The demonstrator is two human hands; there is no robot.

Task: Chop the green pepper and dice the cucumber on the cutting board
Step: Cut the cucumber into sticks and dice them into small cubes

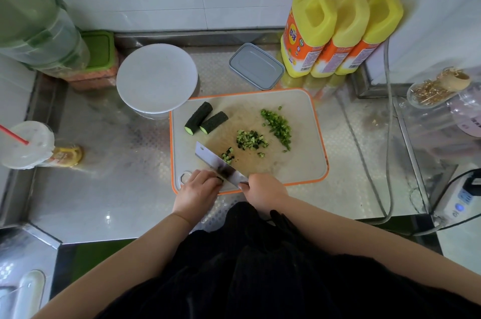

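Right hand around cleaver handle, apparently.

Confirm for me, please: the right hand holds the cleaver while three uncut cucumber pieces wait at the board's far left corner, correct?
Not quite: the head view shows two uncut cucumber pieces, not three, at the far left corner of the cutting board. The rest stands: the right hand holds the cleaver.

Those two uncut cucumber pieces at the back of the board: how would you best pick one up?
Grip the nearer cucumber piece across its middle, from above, fingers on its long sides. It lies flat and slanted on the cutting board, beside the other piece, so its right side is freer, I think.
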